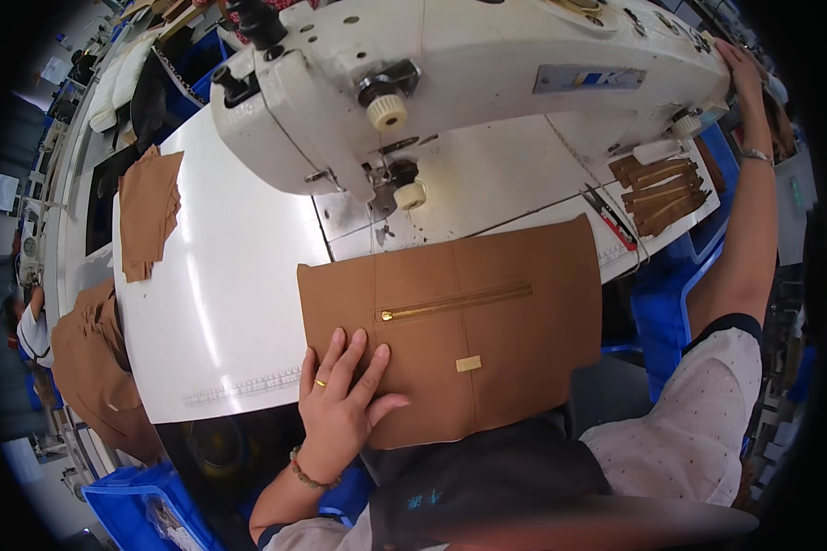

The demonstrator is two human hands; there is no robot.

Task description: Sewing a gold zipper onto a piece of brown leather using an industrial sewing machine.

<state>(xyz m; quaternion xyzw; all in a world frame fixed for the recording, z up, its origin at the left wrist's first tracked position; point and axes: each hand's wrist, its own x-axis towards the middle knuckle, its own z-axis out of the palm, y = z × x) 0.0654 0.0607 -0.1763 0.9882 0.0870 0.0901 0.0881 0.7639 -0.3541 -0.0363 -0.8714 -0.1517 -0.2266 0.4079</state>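
A brown fabric panel lies across the front edge of the sewing table, below the needle area of a white sewing machine. Set into the panel is a brass zipper, with a small gold-coloured tag below it. My left hand rests flat on the panel's left part, fingers spread, a ring on one finger. Stretched far out to the right, my right hand touches the machine's right end by the handwheel side; its fingers are partly hidden there.
Brown fabric pieces lie stacked at the table's left, and a larger brown pile hangs beyond its edge. Right of the panel are red-handled snips and several zipper pieces. Blue bins stand beside the table.
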